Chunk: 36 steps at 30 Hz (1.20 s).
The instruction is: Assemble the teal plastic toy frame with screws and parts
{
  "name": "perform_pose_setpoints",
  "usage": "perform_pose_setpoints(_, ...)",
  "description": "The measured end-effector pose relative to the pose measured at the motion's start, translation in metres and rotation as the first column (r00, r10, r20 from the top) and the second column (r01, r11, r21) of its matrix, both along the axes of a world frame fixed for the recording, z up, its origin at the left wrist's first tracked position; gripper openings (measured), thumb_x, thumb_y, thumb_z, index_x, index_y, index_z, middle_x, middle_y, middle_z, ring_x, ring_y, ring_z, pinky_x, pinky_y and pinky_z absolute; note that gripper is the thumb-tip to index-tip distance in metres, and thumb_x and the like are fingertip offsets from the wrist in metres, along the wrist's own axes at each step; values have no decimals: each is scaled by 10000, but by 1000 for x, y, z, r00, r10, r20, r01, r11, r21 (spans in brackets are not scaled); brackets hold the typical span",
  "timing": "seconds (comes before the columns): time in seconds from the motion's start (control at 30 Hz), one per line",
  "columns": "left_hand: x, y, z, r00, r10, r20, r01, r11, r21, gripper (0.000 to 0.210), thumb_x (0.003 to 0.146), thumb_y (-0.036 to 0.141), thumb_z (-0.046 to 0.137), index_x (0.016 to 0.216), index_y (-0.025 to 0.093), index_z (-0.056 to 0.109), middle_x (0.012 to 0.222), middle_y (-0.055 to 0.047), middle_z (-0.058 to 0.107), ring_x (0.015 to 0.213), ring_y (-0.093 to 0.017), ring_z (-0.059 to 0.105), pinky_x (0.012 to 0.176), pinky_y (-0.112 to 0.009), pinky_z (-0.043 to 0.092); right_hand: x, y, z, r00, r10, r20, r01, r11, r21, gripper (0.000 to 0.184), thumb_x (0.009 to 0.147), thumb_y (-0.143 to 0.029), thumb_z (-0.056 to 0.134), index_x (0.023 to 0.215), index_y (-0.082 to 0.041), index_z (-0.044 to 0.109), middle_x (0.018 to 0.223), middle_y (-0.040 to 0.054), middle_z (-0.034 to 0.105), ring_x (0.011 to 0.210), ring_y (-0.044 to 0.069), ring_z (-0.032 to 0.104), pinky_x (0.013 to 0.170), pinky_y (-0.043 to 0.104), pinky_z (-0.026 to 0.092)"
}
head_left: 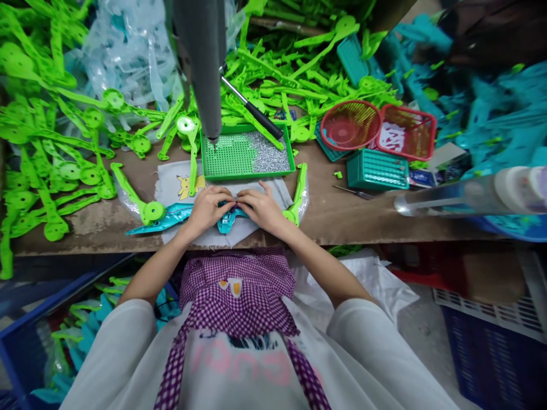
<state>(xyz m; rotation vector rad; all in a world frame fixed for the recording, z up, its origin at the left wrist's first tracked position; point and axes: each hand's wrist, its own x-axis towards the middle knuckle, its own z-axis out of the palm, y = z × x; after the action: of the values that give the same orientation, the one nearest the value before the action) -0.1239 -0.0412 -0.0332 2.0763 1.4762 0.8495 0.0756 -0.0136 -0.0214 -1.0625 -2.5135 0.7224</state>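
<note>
A teal plastic toy bow part (173,215) lies across a grey cloth (171,173) at the table's near edge. Green curved arms (135,196) with round discs sit at both its ends. My left hand (209,206) closes on the middle of this part from the left. From the right, my right hand (265,209) grips the same middle, thumb sticking up. The fingertips of both hands meet there; any small piece between them is hidden. Just beyond stands a green tray (226,154) with many small metal screws (269,155) in its right half.
A grey power screwdriver (205,68) hangs above the tray. A black-handled screwdriver (260,117) rests over the tray's rim. Piles of green parts (55,142) lie left and behind. To the right are red baskets (350,126), a teal basket (378,169) and a clear tube (453,196).
</note>
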Motion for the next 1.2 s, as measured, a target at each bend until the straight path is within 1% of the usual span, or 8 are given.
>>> perform_pose_setpoints(0.27,5,-3,14,991,79,-110,-93,987,-131,87,867,279,696,864,242,776,1071,-43,727,1059,-248,597,968,-471,417,0,-3,-2,995,41,87,-47,996,75,305,1011,-216,388,1065,-221,688,1116,58,727,982,195,674,1192,541,219)
perform_pose_setpoints(0.4,4,4,22,986,42,-164,-72,980,-183,97,860,306,697,841,248,772,1040,-36,743,1062,-262,597,953,-475,409,0,-6,4,999,-26,28,28,998,-56,239,1001,-310,464,1088,-232,673,1176,58,709,1070,218,653,1154,556,225)
perform_pose_setpoints(0.57,-6,13,17,996,-77,-43,63,963,-262,108,871,280,666,852,233,760,969,-21,759,974,-214,647,941,-414,455,-4,-1,7,992,-125,-10,120,969,-216,157,954,-335,559,877,-223,637,1013,28,713,1041,222,631,1097,532,238)
perform_pose_setpoints(0.7,-12,15,15,981,-189,42,193,937,-290,120,859,328,685,880,238,762,1007,-30,761,985,-208,666,937,-386,472,-8,2,3,989,-146,-24,135,959,-248,44,911,-251,578,878,-223,571,1014,33,688,1072,229,597,1072,507,246)
perform_pose_setpoints(0.93,6,13,25,987,-51,-151,-2,945,-327,139,775,314,758,750,205,676,914,-35,734,989,-260,600,915,-445,420,0,9,8,984,-142,-111,104,949,-297,128,880,-295,609,983,-224,584,1067,62,679,1088,246,597,1035,509,347)
perform_pose_setpoints(1.07,11,14,31,979,-88,-184,16,933,-360,120,784,276,737,777,206,640,955,-28,714,1041,-276,561,945,-473,395,35,5,25,835,-345,-428,212,920,-329,255,918,-442,587,1074,-243,616,1126,53,684,1053,195,624,944,395,482)
perform_pose_setpoints(1.13,12,16,34,971,-119,-206,34,926,-376,123,784,259,734,823,200,633,1009,-40,689,1049,-277,548,945,-474,402,53,-5,30,753,-453,-477,361,891,-277,239,930,-449,572,1023,-238,635,1048,46,694,996,185,639,905,375,504)
perform_pose_setpoints(1.2,11,18,37,962,-148,-231,53,926,-374,181,789,246,732,940,203,642,1152,-61,638,1096,-284,526,960,-488,398,66,-22,30,749,-483,-453,453,873,-180,194,933,-411,575,951,-232,648,965,44,694,955,190,648,886,381,506)
